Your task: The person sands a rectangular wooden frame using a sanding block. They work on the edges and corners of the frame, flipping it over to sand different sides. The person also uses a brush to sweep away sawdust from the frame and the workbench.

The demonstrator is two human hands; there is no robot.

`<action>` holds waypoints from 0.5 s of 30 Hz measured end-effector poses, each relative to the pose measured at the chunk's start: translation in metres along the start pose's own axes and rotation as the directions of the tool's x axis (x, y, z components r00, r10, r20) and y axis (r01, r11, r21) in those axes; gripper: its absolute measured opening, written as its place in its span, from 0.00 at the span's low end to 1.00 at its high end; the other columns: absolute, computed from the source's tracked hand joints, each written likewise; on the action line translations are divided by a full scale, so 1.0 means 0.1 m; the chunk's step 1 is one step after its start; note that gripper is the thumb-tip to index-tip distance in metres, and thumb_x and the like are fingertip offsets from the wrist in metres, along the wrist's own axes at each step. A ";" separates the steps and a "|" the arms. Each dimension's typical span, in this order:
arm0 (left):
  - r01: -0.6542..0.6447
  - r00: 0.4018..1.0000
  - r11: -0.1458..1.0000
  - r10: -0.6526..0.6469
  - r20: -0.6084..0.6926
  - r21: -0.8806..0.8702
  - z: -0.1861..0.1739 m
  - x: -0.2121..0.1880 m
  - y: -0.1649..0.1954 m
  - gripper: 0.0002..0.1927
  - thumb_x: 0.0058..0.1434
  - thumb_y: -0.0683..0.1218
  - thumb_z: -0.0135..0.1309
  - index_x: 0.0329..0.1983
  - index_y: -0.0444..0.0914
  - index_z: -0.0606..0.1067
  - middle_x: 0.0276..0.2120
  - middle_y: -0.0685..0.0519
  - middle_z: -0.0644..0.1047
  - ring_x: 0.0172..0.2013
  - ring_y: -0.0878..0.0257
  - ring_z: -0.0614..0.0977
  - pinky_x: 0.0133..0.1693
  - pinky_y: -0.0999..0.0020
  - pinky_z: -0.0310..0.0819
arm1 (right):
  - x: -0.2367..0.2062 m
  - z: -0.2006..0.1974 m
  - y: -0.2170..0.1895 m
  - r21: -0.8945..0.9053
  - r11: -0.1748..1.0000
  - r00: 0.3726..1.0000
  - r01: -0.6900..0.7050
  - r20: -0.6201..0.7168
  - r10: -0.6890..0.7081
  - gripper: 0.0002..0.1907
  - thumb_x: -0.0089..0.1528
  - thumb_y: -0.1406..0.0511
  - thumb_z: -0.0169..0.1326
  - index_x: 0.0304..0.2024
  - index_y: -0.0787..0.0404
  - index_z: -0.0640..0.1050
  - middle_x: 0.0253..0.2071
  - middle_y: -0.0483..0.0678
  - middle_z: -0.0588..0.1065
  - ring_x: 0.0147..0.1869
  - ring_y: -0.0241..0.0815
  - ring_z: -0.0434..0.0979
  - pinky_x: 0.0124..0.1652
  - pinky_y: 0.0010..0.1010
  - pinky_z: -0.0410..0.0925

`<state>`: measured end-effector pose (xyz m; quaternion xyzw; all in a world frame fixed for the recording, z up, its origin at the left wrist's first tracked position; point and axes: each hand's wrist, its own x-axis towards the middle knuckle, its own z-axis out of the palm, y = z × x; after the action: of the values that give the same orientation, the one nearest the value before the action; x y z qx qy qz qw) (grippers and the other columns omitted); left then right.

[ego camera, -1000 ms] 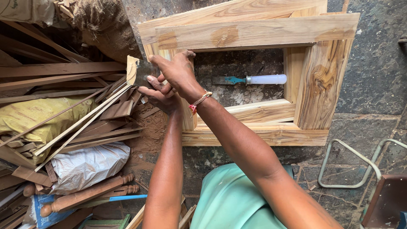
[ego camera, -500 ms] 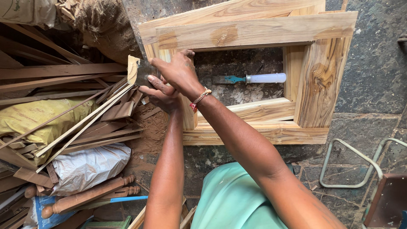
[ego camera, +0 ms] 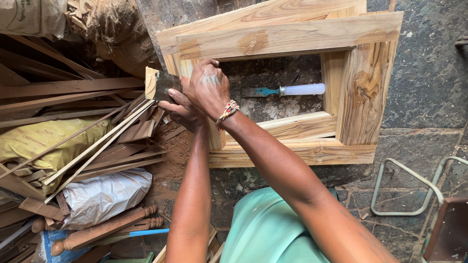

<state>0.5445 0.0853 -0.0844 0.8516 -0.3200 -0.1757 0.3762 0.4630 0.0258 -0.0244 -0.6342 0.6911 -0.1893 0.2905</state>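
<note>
My right hand [ego camera: 210, 90] hides the frame's [ego camera: 287, 36] left rail; my left hand's [ego camera: 181, 109] fingertips vanish beneath it. The chisel's [ego camera: 285, 90] blade tip blurs into shadow. The picture's edge crops the stool [ego camera: 451, 229].

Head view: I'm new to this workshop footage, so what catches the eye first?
A pale wooden frame lies on the stone floor at top centre, with both hands, right hand over left hand, at its left edge. A white-handled tool lies inside the frame, and wood offcuts crowd the left.
</note>
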 end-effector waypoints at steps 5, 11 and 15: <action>0.021 1.000 1.000 -0.021 0.002 0.009 0.00 0.01 -0.02 0.30 0.72 0.59 0.36 0.60 0.27 0.58 0.34 0.38 0.80 0.31 0.49 0.86 0.29 0.60 0.86 | 0.11 0.00 -0.05 0.060 0.997 0.999 -0.048 0.011 0.047 0.33 0.60 0.51 0.55 0.37 0.82 0.75 0.19 0.53 0.75 0.20 0.46 0.78 0.16 0.36 0.72; -0.100 0.995 0.994 0.100 -0.003 -0.050 -0.05 -0.05 0.08 0.28 0.74 0.58 0.34 0.60 0.28 0.59 0.36 0.40 0.81 0.35 0.51 0.87 0.31 0.60 0.84 | 0.34 -0.25 -0.17 0.404 0.710 0.798 -0.577 0.466 0.383 0.29 0.60 0.48 0.52 0.19 0.65 0.76 0.13 0.49 0.74 0.13 0.38 0.79 0.14 0.27 0.73; 0.029 0.998 0.998 -0.026 0.053 -0.059 -0.08 -0.07 0.14 0.26 0.73 0.59 0.34 0.54 0.30 0.62 0.31 0.40 0.82 0.33 0.52 0.87 0.30 0.59 0.82 | 0.33 -0.19 -0.19 0.453 0.688 0.811 -0.567 0.454 0.369 0.29 0.61 0.48 0.51 0.16 0.64 0.77 0.11 0.46 0.74 0.11 0.36 0.77 0.13 0.25 0.72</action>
<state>0.5380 0.0868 -0.0685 0.8393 -0.3128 -0.2126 0.3906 0.4644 -0.0117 -0.0030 -0.3388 0.6840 -0.1968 0.6153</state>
